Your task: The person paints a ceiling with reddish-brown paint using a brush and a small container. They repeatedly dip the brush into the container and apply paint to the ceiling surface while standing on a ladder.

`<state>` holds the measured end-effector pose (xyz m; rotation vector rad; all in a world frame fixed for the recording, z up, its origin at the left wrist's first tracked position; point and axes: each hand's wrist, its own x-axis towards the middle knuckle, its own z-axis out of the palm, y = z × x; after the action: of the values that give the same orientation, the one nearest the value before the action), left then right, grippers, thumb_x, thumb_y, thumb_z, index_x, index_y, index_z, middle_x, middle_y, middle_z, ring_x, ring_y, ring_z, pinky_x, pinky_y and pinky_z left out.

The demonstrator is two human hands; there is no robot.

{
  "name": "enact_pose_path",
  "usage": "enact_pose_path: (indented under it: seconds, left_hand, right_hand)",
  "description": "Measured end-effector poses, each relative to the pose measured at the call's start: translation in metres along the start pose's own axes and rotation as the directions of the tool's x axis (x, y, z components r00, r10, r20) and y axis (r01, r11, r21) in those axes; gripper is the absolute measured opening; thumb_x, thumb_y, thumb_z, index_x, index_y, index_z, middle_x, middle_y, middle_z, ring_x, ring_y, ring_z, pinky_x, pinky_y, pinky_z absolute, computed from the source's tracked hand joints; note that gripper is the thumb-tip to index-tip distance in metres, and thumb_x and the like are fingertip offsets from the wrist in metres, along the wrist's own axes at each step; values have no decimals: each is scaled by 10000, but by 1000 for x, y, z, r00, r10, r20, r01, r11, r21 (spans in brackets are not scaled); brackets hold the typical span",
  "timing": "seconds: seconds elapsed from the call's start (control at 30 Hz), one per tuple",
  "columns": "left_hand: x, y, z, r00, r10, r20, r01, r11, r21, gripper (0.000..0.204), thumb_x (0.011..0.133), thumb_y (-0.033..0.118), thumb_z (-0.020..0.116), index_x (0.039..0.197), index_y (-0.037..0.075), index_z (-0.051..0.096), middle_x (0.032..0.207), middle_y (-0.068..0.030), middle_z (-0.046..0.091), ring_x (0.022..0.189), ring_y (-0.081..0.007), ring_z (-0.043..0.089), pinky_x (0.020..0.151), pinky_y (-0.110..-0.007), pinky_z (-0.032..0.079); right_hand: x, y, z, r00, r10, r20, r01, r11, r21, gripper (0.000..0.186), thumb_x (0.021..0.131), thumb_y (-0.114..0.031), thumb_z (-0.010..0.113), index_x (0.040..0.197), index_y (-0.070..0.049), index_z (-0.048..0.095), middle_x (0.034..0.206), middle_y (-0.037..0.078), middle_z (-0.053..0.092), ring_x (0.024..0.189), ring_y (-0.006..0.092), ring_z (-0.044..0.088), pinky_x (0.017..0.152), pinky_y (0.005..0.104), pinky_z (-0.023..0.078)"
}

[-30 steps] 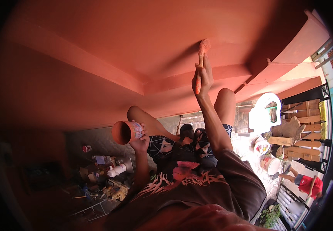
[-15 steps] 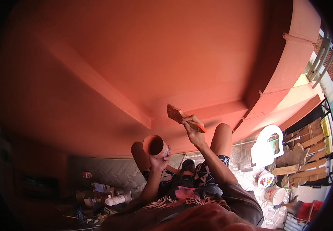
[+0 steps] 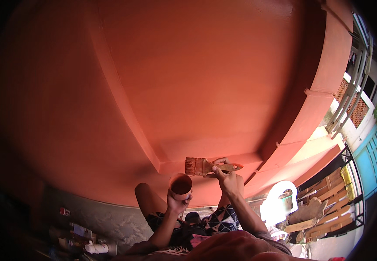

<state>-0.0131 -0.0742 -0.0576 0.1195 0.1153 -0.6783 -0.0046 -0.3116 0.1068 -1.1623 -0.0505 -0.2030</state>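
Note:
My left hand (image 3: 178,202) is wrapped round a round paint cup (image 3: 181,186), its mouth tilted toward me and dark reddish paint inside. In my right hand (image 3: 227,177) is a flat paintbrush (image 3: 204,166), gripped near the base of its handle. Its bristles are coated in orange-red paint and point left, just above and right of the cup's rim, apart from it. Behind both hands rises a large orange-red wall (image 3: 197,87), with a raised ledge along its lower part close to the brush.
At right are a white plastic chair (image 3: 272,212), wooden boards (image 3: 332,187) and a metal railing (image 3: 345,100). Clutter with a white bottle-like container (image 3: 96,248) lies on the floor at lower left, near a small red-and-white can (image 3: 65,212).
My right hand has lowered the brush, and its bristles now point level to the left, closer to the cup. The view has tipped upward, showing more wall.

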Motion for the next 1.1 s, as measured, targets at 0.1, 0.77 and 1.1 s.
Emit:
enact_pose_path:
  seconds: [0.1,0.77,1.1]
  left_hand:
    - [-4,0,15,999,28,-16,-28,999,37,780,892,701,518,1409,117,518,1199,-196,632,898,-331,663,584,-297,548]
    - [-6,6,46,992,121,27,-122,992,33,682,978,665,422,1414,154,541,1254,-144,664,930,-353,725,544,-355,620]
    - [-11,1,72,970,229,-81,-213,962,170,670,1020,625,360,1330,70,573,1138,-93,696,910,-217,690,653,-378,571]
  right_hand:
    - [-3,-13,15,998,4,65,-9,997,71,220,984,-125,671,1099,6,537,982,114,678,896,214,699,798,367,625]
    - [-21,-35,39,967,95,235,-68,990,-120,222,974,-86,677,1086,53,544,952,130,643,821,238,706,760,364,631]
    - [-30,-68,34,959,48,279,76,905,-419,241,942,-130,739,1069,38,623,984,120,684,865,166,684,753,298,567]
